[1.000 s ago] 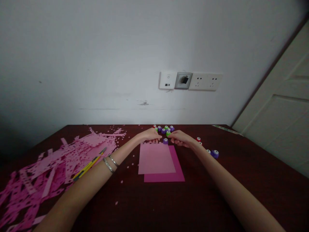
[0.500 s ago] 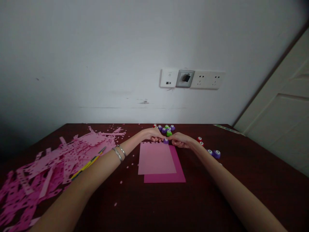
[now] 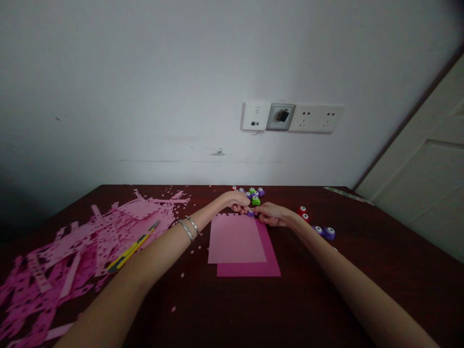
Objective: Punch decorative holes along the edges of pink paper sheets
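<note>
At the bottom of the frame the bare table (image 3: 290, 309) is crossed by both forearms. The lower left is covered by a heap of scraps (image 3: 90, 244), perhaps pushed there so that the middle is kept free for work. A yellow knife (image 3: 132, 249) is laid on the heap's right side, near the left forearm, on which two bracelets (image 3: 187, 231) are worn

In the centre a dark sheet (image 3: 250, 269) is partly covered by a pale sheet (image 3: 236, 238), set up and to the left of it. The pale sheet's top edge is marked by a row of small notches, and near its right end a purple punch (image 3: 251, 213) is placed, apparently so that the edge is taken into its slot

The punch is met from the left by the left hand (image 3: 237, 200), whose fingers are curled, and from the right by the right hand (image 3: 272, 213), whose index finger is stretched out to it, seemingly so that it is steadied from both sides; whether it is firmly gripped by either cannot be told

Right of centre, red punches (image 3: 302, 211) and a purple pair (image 3: 329, 233) are scattered beside the right forearm. Just beyond the hands a cluster (image 3: 255, 200) of others is gathered, perhaps for easy reach. At the far right edge of the tabletop a patterned strip (image 3: 346, 195) is laid. Behind, sockets (image 3: 317, 118) are mounted on the wall (image 3: 145, 87), and the right of the frame is filled by a door (image 3: 435, 169)
</note>
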Action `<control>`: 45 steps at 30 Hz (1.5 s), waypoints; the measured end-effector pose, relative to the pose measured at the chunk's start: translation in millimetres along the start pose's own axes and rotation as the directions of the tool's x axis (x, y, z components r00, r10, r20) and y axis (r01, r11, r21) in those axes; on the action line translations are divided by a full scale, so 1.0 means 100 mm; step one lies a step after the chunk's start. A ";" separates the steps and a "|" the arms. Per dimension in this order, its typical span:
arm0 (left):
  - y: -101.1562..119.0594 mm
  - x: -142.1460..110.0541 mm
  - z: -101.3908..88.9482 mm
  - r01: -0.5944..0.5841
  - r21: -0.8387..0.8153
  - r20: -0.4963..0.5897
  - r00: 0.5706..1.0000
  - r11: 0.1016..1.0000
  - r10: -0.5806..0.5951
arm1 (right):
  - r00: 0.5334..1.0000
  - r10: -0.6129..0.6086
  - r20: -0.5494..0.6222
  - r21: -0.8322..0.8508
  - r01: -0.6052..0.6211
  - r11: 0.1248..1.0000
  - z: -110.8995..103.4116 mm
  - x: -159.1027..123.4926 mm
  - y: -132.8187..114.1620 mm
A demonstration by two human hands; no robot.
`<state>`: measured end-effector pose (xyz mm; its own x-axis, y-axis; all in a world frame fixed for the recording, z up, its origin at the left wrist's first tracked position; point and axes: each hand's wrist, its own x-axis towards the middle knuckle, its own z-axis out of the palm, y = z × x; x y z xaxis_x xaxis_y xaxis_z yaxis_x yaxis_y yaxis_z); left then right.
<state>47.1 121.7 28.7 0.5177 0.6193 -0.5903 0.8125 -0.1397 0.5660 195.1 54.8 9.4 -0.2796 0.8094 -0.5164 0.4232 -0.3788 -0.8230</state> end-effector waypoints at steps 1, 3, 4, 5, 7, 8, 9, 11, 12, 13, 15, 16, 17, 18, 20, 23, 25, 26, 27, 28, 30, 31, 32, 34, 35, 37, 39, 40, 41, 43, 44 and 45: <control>0.01 0.01 0.00 0.009 0.009 -0.004 1.000 1.000 -0.009 | 1.000 0.001 0.006 -0.011 -0.001 1.000 -0.01 0.01 0.01; 0.03 0.02 0.00 0.021 0.029 -0.018 1.000 0.999 -0.021 | 1.000 -0.012 0.017 -0.018 0.013 1.000 -0.02 0.04 0.02; 0.04 0.01 0.00 0.024 0.040 -0.029 0.999 0.999 -0.022 | 0.999 -0.023 0.022 -0.018 0.024 1.000 -0.02 0.04 0.03; 0.05 0.00 0.00 0.022 0.049 -0.043 0.999 0.999 -0.020 | 0.999 -0.032 0.023 -0.021 0.033 0.999 -0.03 0.05 0.03; 0.06 -0.05 0.01 0.011 0.065 -0.073 0.997 0.998 -0.006 | 0.999 -0.040 0.016 -0.043 0.041 0.998 -0.04 0.04 0.03; 0.06 -0.09 0.02 0.001 0.065 -0.094 0.996 0.998 0.005 | 0.999 -0.044 0.007 -0.058 0.044 0.997 -0.04 0.03 0.02; 0.05 -0.14 0.04 -0.017 0.055 -0.120 0.992 0.998 0.023 | 0.999 -0.051 -0.005 -0.076 0.050 0.996 -0.04 0.01 0.02; 0.02 -0.24 0.08 -0.076 0.025 -0.187 0.979 0.997 0.079 | 0.996 -0.078 -0.038 -0.115 0.073 0.991 -0.04 -0.02 0.01; -0.01 -0.29 0.10 -0.114 0.016 -0.219 0.969 0.993 0.115 | 0.994 -0.099 -0.055 -0.134 0.091 0.987 -0.04 -0.03 0.01; -0.04 -0.33 0.13 -0.158 0.019 -0.253 0.954 0.987 0.158 | 0.990 -0.123 -0.075 -0.153 0.111 0.982 -0.04 -0.05 0.01; -0.10 -0.40 0.20 -0.253 0.078 -0.348 0.900 0.964 0.264 | 0.974 -0.189 -0.123 -0.186 0.165 0.969 -0.04 -0.07 0.03; -0.13 -0.43 0.25 -0.289 0.134 -0.411 0.854 0.948 0.318 | 0.960 -0.230 -0.159 -0.204 0.196 0.959 -0.05 -0.08 0.04; -0.16 -0.48 0.30 -0.313 0.201 -0.472 0.800 0.928 0.371 | 0.941 -0.276 -0.198 -0.231 0.229 0.946 -0.06 -0.09 0.06; -0.19 -0.53 0.37 -0.322 0.275 -0.522 0.741 0.906 0.422 | 0.913 -0.330 -0.239 -0.269 0.265 0.926 -0.06 -0.09 0.07; -0.25 -0.68 0.52 -0.301 0.428 -0.542 0.669 0.852 0.508 | 0.833 -0.469 -0.294 -0.375 0.351 0.858 -0.08 -0.08 0.11; -0.35 -0.95 0.76 -0.279 0.624 -0.411 0.678 0.730 0.610 | 0.724 -0.640 -0.258 -0.520 0.454 0.723 -0.07 -0.06 0.16; -0.42 -1.11 0.90 -0.263 0.685 -0.321 0.728 0.679 0.606 | 0.714 -0.669 -0.206 -0.569 0.469 0.676 -0.04 -0.04 0.18; -0.46 -1.17 0.95 -0.262 0.693 -0.278 0.762 0.671 0.584 | 0.723 -0.666 -0.184 -0.583 0.465 0.666 -0.03 -0.03 0.18; -0.50 -1.22 1.00 -0.260 0.692 -0.242 0.795 0.674 0.556 | 0.731 -0.661 -0.168 -0.593 0.461 0.661 -0.01 -0.01 0.18; -0.54 -1.25 1.04 -0.260 0.684 -0.211 0.824 0.682 0.525 | 0.736 -0.659 -0.156 -0.600 0.459 0.655 0.00 0.01 0.18; -0.60 -1.28 1.10 -0.254 0.667 -0.180 0.857 0.700 0.482 | 0.737 -0.662 -0.135 -0.613 0.463 0.640 0.02 0.04 0.18; -0.62 -1.29 1.12 -0.250 0.663 -0.177 0.864 0.706 0.472 | 0.735 -0.667 -0.124 -0.621 0.467 0.629 0.02 0.07 0.17; -0.64 -1.29 1.14 -0.248 0.661 -0.177 0.866 0.709 0.468 | 0.732 -0.672 -0.113 -0.630 0.470 0.618 0.02 0.09 0.17; -0.66 -1.30 1.16 -0.255 0.658 -0.173 0.864 0.708 0.472 | 0.730 -0.676 -0.096 -0.643 0.473 0.602 0.01 0.12 0.16; -0.66 -1.30 1.17 -0.264 0.655 -0.168 0.863 0.708 0.477 | 0.730 -0.677 -0.095 -0.647 0.472 0.600 0.00 0.13 0.16; -0.66 -1.31 1.18 -0.289 0.646 -0.153 0.858 0.707 0.491 | 0.728 -0.678 -0.103 -0.646 0.470 0.602 -0.02 0.14 0.17; -0.66 -1.32 1.18 -0.315 0.638 -0.139 0.851 0.703 0.507 | 0.720 -0.681 -0.137 -0.633 0.465 0.619 -0.04 0.14 0.19; -0.66 -1.32 1.18 -0.326 0.635 -0.134 0.846 0.700 0.516 | 0.715 -0.679 -0.165 -0.623 0.459 0.634 -0.05 0.13 0.20; -0.67 -1.32 1.18 -0.337 0.633 -0.128 0.842 0.697 0.524 | 0.711 -0.676 -0.194 -0.611 0.452 0.650 -0.06 0.13 0.21; -0.68 -1.32 1.18 -0.354 0.632 -0.119 0.835 0.689 0.538 | 0.701 -0.669 -0.247 -0.593 0.436 0.676 -0.09 0.11 0.25; -0.69 -1.32 1.18 -0.361 0.632 -0.115 0.831 0.686 0.544 | 0.695 -0.669 -0.263 -0.590 0.433 0.682 -0.11 0.10 0.27; -0.70 -1.32 1.18 -0.369 0.631 -0.111 0.827 0.683 0.550 | 0.687 -0.672 -0.275 -0.591 0.431 0.682 -0.13 0.09 0.29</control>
<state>-46.3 -41.6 -0.4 0.8457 0.5216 -0.1127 0.5325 -0.8112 0.2416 215.8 56.8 -15.7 -0.2402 0.9343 0.2633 0.6773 0.3556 -0.6440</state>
